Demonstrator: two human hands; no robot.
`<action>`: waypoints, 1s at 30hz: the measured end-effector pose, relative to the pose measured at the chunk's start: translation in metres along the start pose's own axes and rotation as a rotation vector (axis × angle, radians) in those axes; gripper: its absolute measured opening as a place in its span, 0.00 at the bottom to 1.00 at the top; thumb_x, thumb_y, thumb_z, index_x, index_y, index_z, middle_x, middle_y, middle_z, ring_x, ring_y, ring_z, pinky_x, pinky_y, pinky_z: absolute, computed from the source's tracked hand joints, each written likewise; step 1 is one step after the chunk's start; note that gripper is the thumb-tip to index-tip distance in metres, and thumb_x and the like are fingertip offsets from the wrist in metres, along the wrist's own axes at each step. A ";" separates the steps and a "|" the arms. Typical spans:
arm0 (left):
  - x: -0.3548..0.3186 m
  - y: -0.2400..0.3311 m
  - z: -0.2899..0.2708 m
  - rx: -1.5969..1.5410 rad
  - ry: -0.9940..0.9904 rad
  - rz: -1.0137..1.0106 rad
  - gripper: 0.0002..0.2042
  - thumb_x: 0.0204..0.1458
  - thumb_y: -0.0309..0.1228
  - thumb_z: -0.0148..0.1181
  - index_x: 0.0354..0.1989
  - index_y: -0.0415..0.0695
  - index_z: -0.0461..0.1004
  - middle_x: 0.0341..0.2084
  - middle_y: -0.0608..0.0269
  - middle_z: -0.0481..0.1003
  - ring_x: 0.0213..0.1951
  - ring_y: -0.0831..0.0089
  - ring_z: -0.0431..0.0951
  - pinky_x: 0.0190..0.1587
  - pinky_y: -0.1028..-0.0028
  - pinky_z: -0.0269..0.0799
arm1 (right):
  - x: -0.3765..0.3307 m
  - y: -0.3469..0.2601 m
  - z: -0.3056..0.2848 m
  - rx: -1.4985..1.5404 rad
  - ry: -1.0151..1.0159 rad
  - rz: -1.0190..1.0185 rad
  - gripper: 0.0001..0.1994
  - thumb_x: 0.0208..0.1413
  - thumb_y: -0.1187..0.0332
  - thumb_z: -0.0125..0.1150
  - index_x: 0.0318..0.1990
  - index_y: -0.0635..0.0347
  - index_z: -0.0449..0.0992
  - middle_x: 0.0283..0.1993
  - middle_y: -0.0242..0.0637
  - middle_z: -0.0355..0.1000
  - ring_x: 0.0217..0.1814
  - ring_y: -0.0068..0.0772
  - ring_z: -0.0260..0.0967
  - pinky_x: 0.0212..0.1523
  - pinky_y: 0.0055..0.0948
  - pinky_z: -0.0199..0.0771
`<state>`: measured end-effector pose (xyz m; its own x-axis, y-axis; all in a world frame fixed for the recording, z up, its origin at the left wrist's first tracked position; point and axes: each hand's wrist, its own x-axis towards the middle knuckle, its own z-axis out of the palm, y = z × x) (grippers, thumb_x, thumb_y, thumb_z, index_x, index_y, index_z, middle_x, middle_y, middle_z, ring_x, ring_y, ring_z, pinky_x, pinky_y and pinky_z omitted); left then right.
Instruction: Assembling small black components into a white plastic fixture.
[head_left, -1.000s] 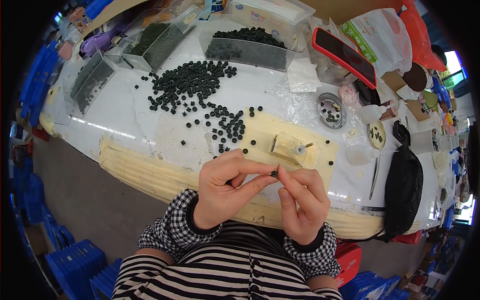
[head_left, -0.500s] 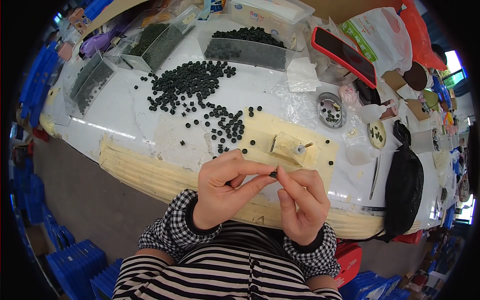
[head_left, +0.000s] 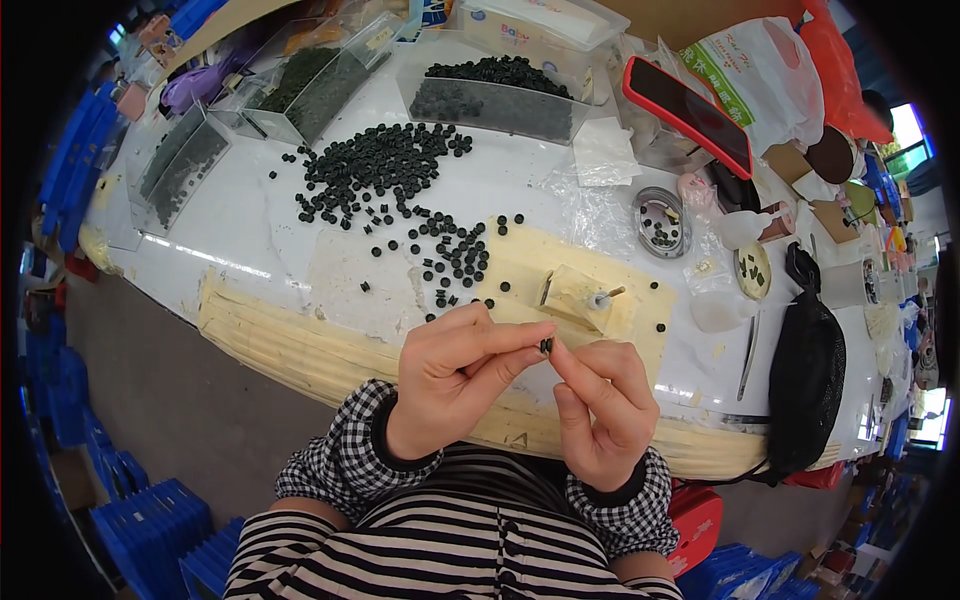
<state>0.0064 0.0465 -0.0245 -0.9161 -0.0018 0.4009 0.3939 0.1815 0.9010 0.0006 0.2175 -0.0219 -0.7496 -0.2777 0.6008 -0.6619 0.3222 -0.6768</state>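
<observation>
A tiny black grooved rubber part (head_left: 546, 346) is between the fingertips of both hands, just in front of the table edge. My left hand (head_left: 448, 375) pinches it between thumb and index finger. From the other side, the index fingertip of my right hand (head_left: 608, 405) presses on it; the right thumb is bent lower down, apart from the part. Just beyond the hands stands a cream block (head_left: 575, 292) with a metal pin (head_left: 607, 297) sticking up, on a yellow sheet (head_left: 515, 260). Loose black grooved parts (head_left: 460, 250) lie to the left of the block.
A large heap of black parts (head_left: 375, 165) covers the table's middle. Clear bins (head_left: 490, 100) with more parts stand behind it. On the right are a red-cased phone (head_left: 690, 112), a round metal tin (head_left: 662, 222), tweezers (head_left: 750, 355) and a black mesh bag (head_left: 808, 370).
The black part has turned slightly between my fingertips, so its groove shows more. My left fingers shifted a little; everything on the table looks the same.
</observation>
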 end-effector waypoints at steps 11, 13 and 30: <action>-0.001 0.000 -0.002 -0.020 0.014 -0.005 0.13 0.45 0.18 0.66 0.41 0.42 0.82 0.16 0.71 0.64 0.20 0.83 0.59 0.22 0.81 0.53 | 0.000 0.000 0.001 0.006 -0.004 0.001 0.19 0.43 0.80 0.66 0.47 0.63 0.80 0.33 0.35 0.71 0.32 0.35 0.66 0.34 0.28 0.68; -0.001 0.000 -0.002 -0.017 0.013 0.001 0.13 0.45 0.18 0.66 0.41 0.42 0.82 0.16 0.71 0.65 0.20 0.83 0.60 0.22 0.81 0.54 | 0.001 0.000 0.001 0.006 -0.011 -0.002 0.19 0.43 0.80 0.67 0.47 0.63 0.80 0.33 0.35 0.71 0.32 0.34 0.66 0.34 0.29 0.68; -0.003 -0.001 -0.004 -0.022 -0.024 -0.009 0.13 0.46 0.17 0.66 0.42 0.41 0.81 0.17 0.70 0.67 0.20 0.82 0.62 0.22 0.82 0.56 | 0.002 0.002 -0.004 -0.053 -0.075 -0.037 0.19 0.40 0.79 0.68 0.45 0.61 0.81 0.35 0.34 0.73 0.34 0.37 0.66 0.36 0.30 0.70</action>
<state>0.0090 0.0427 -0.0259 -0.9213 0.0202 0.3884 0.3865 0.1597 0.9084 -0.0022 0.2207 -0.0201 -0.7244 -0.3568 0.5898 -0.6892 0.3575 -0.6302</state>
